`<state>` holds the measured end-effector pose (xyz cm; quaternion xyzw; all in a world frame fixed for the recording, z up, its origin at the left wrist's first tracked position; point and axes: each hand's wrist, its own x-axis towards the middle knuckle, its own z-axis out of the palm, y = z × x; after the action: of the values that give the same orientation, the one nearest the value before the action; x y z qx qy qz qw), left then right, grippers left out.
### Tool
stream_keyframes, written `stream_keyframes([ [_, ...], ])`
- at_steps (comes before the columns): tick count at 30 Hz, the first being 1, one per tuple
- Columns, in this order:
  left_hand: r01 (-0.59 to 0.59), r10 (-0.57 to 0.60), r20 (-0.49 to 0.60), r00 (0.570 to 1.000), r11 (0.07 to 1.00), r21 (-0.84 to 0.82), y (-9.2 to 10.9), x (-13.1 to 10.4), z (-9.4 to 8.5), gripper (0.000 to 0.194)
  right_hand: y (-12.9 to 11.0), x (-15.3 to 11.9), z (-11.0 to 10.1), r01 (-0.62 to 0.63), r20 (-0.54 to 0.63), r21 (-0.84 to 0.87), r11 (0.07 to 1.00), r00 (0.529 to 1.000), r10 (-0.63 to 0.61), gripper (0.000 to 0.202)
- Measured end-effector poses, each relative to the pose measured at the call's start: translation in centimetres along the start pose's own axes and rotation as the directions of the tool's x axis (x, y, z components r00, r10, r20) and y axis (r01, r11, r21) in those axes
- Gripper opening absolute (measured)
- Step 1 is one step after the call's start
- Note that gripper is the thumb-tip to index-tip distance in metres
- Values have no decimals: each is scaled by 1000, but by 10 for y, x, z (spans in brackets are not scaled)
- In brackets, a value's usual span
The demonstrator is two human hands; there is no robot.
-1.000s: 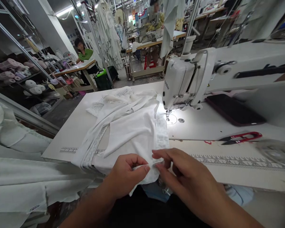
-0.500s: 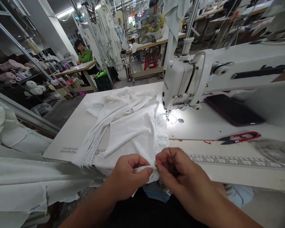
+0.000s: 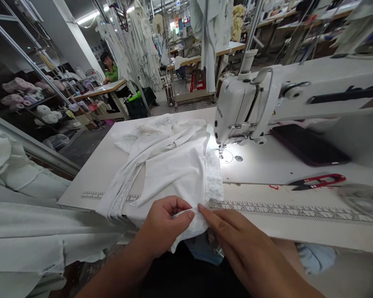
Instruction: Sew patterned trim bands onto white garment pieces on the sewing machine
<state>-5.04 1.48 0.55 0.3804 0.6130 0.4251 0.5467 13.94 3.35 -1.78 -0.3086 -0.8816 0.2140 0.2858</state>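
White fabric (image 3: 177, 165) with a patterned border strip lies on the sewing table, its near end hanging over the front edge. My left hand (image 3: 166, 225) is closed on that near end, thumb pressed against the curled fingers. Beside it on the right, my right hand (image 3: 233, 236) has its fingers stretched out, the index fingertip touching the fabric by my left thumb; its thumb is hidden. The white sewing machine head (image 3: 236, 109) stands behind and to the right of the fabric, with its needle area lit beside the border strip.
On the table's right lie a dark phone (image 3: 309, 145) and red-handled thread snips (image 3: 321, 181). A printed ruler (image 3: 267, 210) runs along the front edge. More white cloth (image 3: 25, 231) hangs at the left. A person in green (image 3: 111, 73) sits at a far table.
My right hand has gone from a pinch on the fabric to straightened fingers resting on it. The fabric's near edge has turned and spread below my hands. The view has shifted slightly.
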Motion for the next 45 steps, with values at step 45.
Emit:
stream_keyframes([
  [45, -81, 83, -7, 997, 989, 124, -6, -1, -3, 11, -2, -2, 0, -7, 45, -113, 994, 999, 13, 62],
])
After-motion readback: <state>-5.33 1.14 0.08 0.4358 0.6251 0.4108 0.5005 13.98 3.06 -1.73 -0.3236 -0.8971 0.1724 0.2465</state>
